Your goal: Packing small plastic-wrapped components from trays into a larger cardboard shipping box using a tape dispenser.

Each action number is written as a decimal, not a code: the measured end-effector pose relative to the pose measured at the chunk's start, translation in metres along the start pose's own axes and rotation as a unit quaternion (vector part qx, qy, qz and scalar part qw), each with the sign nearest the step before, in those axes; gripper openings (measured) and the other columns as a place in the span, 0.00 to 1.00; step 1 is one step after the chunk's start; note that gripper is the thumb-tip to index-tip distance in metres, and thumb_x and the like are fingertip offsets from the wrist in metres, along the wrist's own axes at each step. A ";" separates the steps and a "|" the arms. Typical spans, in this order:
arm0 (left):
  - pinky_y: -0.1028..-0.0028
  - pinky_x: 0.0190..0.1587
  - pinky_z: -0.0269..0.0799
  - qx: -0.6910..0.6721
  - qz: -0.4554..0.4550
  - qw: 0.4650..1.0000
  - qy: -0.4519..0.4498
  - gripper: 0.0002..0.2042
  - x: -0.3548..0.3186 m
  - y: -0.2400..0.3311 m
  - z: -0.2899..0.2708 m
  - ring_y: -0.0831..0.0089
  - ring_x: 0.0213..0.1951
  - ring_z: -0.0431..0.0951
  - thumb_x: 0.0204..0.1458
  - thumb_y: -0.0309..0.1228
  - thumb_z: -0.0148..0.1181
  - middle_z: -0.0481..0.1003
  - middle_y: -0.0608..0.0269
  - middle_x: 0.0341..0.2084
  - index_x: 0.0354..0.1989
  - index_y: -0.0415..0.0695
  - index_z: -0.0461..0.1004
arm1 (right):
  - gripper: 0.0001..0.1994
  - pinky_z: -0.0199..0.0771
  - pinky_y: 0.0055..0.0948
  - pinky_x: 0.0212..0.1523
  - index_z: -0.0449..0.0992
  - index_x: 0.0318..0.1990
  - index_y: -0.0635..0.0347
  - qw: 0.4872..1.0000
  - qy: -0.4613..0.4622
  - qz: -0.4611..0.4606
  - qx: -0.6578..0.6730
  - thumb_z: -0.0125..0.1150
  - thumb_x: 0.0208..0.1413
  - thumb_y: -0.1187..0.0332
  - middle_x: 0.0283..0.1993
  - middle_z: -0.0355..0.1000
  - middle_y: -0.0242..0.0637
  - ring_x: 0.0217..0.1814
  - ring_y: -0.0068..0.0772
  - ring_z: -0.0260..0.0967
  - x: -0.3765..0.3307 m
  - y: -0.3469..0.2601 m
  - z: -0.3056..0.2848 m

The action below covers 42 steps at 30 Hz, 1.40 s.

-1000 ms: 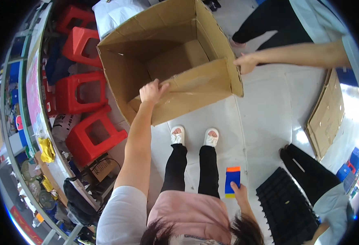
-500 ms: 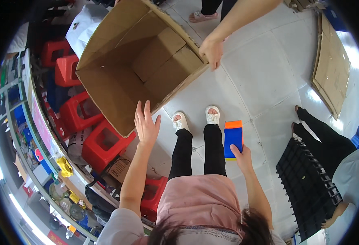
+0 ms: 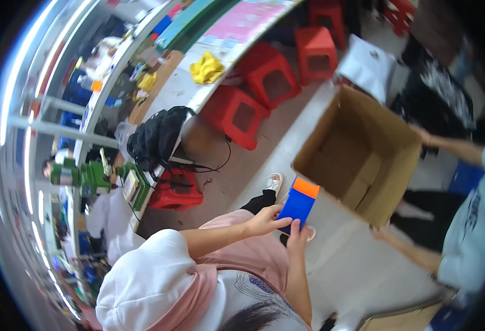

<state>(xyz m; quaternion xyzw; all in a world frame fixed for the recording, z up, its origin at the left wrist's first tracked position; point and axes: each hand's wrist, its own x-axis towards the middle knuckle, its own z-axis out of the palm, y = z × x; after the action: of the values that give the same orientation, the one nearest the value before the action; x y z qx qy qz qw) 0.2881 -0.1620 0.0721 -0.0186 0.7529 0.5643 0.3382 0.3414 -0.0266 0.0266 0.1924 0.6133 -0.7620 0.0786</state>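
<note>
A blue box with an orange end (image 3: 297, 208) is held in front of my body. My left hand (image 3: 265, 219) grips it from the left side, while my right hand (image 3: 296, 236) holds its lower end, thumb on the face. Just beyond its orange end is a large open cardboard box (image 3: 339, 149), whose visible inside shows only bare brown walls and flaps. Another person's hands (image 3: 383, 233) hold that carton on its right side and near corner.
Red stools (image 3: 234, 113) line a long workbench (image 3: 179, 83). A black backpack (image 3: 159, 138), a yellow cloth (image 3: 206, 67) and a green machine (image 3: 88, 175) are on the left. A white sack (image 3: 366, 66) sits behind the carton. Flat cardboard (image 3: 402, 320) lies at the bottom right.
My view has turned left toward the workbench. My left hand, earlier open beside the carton, now grips the blue box together with my right. The other person still holds the carton.
</note>
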 end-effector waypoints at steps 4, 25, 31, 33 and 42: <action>0.74 0.46 0.68 -0.105 0.023 0.989 0.105 0.23 0.000 0.007 -0.073 0.76 0.41 0.71 0.53 0.36 0.55 0.72 0.58 0.40 0.53 0.35 0.61 | 0.23 0.66 0.27 0.42 0.68 0.45 0.71 0.993 -0.107 -0.054 -0.006 0.39 0.62 0.55 0.41 0.69 0.41 0.42 0.30 0.67 0.060 -0.001 0.088; 0.62 0.43 0.65 0.347 -0.067 0.630 0.691 0.15 0.124 -0.091 -0.605 0.54 0.41 0.70 0.47 0.39 0.57 0.71 0.48 0.32 0.31 0.37 0.70 | 0.08 0.71 0.22 0.30 0.67 0.35 0.66 0.957 0.013 0.246 -0.155 0.50 0.56 0.69 0.31 0.68 0.37 0.30 0.25 0.67 0.179 0.087 0.091; 0.61 0.38 0.70 0.476 -0.245 0.522 0.664 0.15 0.023 -0.161 -0.733 0.56 0.41 0.70 0.43 0.32 0.59 0.66 0.53 0.41 0.39 0.44 0.67 | 0.10 0.66 0.21 0.26 0.67 0.36 0.63 0.911 -0.019 0.340 -0.232 0.51 0.56 0.65 0.27 0.70 0.35 0.24 0.28 0.70 0.185 0.058 0.112; 0.62 0.37 0.70 0.531 -0.203 0.514 0.642 0.13 0.023 -0.174 -0.757 0.57 0.40 0.71 0.43 0.32 0.59 0.67 0.55 0.39 0.38 0.45 0.68 | 0.09 0.67 0.20 0.24 0.68 0.35 0.64 0.906 -0.053 0.337 -0.248 0.51 0.56 0.66 0.26 0.70 0.36 0.24 0.26 0.69 0.190 0.070 0.118; 0.69 0.34 0.70 0.446 0.036 0.492 0.746 0.08 0.026 -0.082 -0.707 0.63 0.31 0.73 0.47 0.24 0.54 0.72 0.57 0.30 0.37 0.41 0.73 | 0.07 0.69 0.21 0.31 0.69 0.32 0.65 0.939 -0.051 0.312 -0.134 0.51 0.56 0.69 0.24 0.66 0.32 0.27 0.22 0.65 0.212 0.052 0.189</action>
<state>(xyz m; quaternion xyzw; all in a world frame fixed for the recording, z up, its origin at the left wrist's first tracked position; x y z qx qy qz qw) -0.0434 -0.7919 0.0851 -0.2521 0.8757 -0.0600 -0.4074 0.1289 -0.1971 -0.0706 0.3224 0.6137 -0.6191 0.3688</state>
